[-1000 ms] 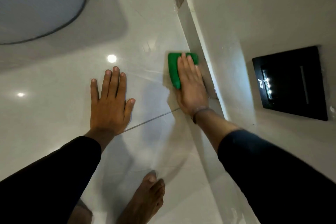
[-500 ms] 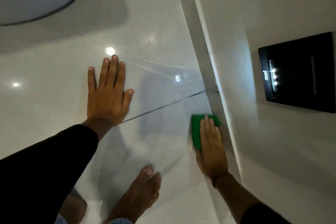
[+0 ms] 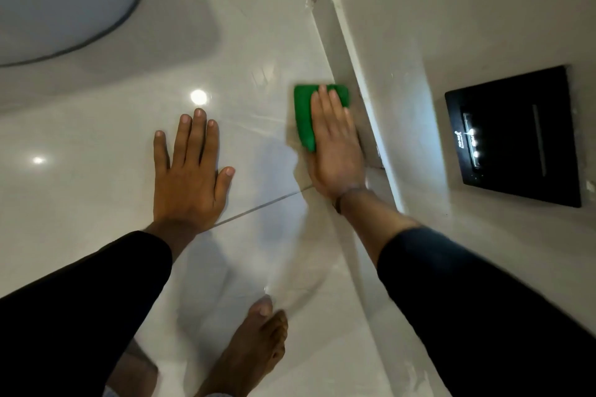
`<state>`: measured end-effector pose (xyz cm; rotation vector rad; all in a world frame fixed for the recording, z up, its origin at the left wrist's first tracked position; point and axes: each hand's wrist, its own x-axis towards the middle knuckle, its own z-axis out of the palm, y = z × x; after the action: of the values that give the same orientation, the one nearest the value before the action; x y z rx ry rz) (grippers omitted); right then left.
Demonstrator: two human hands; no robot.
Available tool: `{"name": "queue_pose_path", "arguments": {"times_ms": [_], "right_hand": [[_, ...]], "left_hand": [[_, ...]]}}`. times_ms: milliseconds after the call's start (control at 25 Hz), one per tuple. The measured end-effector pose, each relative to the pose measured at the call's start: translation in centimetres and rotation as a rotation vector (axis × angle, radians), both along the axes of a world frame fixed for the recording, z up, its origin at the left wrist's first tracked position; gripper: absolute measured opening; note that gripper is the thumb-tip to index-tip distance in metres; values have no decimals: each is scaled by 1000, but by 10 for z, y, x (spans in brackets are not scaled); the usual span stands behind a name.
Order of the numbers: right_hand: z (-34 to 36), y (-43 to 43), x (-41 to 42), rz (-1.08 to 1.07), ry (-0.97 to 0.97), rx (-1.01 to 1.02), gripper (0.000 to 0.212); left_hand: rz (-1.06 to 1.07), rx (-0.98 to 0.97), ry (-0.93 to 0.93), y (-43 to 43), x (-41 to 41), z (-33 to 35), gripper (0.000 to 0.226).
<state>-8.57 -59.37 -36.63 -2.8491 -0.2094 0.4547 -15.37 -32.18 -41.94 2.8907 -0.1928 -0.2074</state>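
green cloth [image 3: 303, 116] perhaps half under right hand [image 3: 337, 155]

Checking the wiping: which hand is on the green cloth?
The right hand, pressing flat on the green cloth; the left hand rests on bare tile.

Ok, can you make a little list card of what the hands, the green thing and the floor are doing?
place: glossy white tiled floor beside a wall
left hand: flat on the floor, fingers straight, holds nothing
right hand: pressed flat on the green cloth, fingers straight
green cloth: on the floor, beside the wall's foot
on the wall: black panel with small lights
also: one bare foot
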Motion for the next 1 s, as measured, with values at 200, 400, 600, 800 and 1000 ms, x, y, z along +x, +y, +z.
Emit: {"name": "queue_pose_path", "arguments": {"times_ms": [200,400,600,800,1000], "right_hand": [[15,-81,-224,-64,183,-128,86],[20,-84,-244,-106,273,-111,101],[6,-21,-70,-86,118,20,85],[-2,23,21,-135,39,47,85],[9,-39,-103,-109,74,53,92]], "left_hand": [[-7,-7,-7,2,-3,1,80],[-7,6,-1,1,-3,1,81],[-4,11,2,0,-2,1,81],[-2,23,15,2,-2,6,81],[-9,24,30,1,-2,8,80]]}}
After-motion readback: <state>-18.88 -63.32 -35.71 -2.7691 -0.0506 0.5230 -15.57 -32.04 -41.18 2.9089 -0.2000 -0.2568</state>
